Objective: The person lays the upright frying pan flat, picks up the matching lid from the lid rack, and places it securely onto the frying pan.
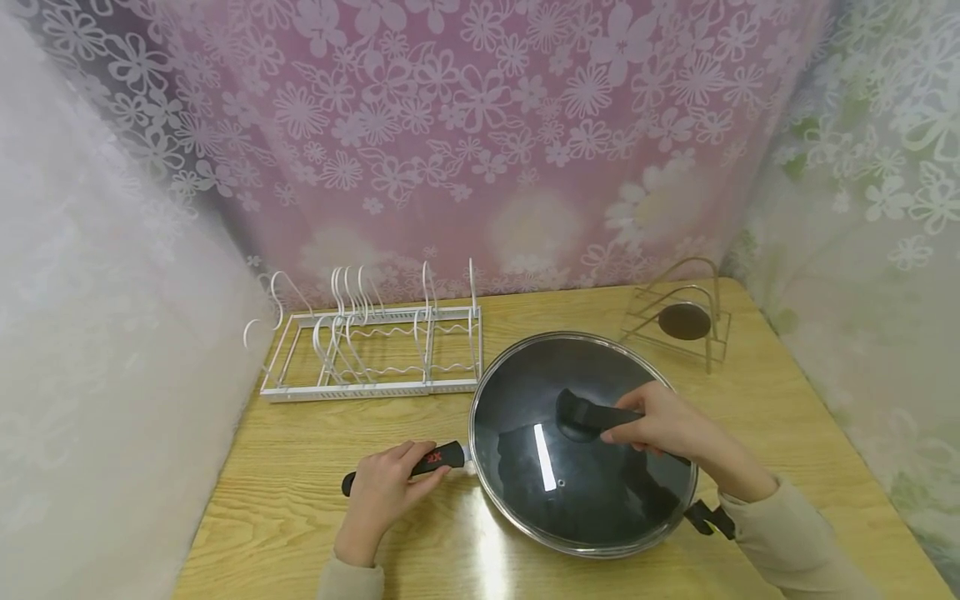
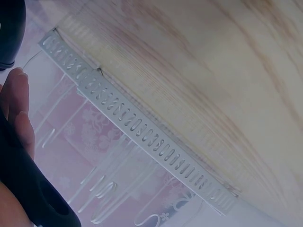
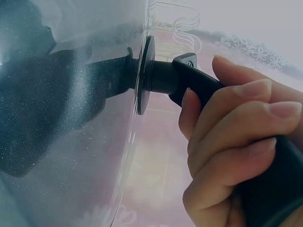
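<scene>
A large dark pan, with a short black side grip (image 1: 708,518) at its right, is covered by a glass lid (image 1: 517,383) with a metal rim. My left hand (image 1: 392,483) grips the pan's long black handle (image 1: 450,455), which points left. In the left wrist view that handle (image 2: 28,179) runs under my fingers. With my right hand (image 1: 663,423) I hold the lid's black handle (image 1: 592,414). The right wrist view shows my right fingers (image 3: 232,118) curled round this lid handle (image 3: 163,77). The pan's inside is seen only dimly through the glass.
A white wire dish rack (image 1: 345,390) stands behind and left of the pan. At the back right is a small metal stand (image 1: 716,333) with a dark oval disc. Everything sits on a wood-grain table (image 1: 285,483) between flowered curtains (image 1: 487,167).
</scene>
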The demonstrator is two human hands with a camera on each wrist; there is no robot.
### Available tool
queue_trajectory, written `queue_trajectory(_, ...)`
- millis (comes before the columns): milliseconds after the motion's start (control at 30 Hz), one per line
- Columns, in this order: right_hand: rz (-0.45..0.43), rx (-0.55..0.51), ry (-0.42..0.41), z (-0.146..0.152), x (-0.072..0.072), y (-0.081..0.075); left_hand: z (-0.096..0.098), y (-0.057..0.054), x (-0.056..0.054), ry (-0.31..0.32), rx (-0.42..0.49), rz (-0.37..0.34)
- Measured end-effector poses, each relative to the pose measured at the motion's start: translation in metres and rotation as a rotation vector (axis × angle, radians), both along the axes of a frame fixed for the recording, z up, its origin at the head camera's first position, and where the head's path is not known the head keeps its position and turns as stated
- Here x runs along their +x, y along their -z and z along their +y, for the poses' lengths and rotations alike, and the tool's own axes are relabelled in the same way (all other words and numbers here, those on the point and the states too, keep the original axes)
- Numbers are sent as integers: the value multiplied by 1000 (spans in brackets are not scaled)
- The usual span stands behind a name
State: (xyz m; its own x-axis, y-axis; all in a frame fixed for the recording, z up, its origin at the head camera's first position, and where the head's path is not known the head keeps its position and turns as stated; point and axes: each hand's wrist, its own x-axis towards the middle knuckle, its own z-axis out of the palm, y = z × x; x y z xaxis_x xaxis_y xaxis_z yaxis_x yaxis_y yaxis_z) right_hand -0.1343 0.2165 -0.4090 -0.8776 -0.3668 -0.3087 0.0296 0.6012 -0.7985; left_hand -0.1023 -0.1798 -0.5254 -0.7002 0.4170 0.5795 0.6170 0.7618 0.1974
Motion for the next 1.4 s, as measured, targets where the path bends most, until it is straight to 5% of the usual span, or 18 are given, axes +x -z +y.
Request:
queue_trajectory(1067, -23, -23, -18, 4, -17, 8, -2, 6, -1, 17, 7, 12)
queue_trajectory(1400, 31, 156, -101, -5, -21, 10, -2, 5, -1, 17, 12, 21)
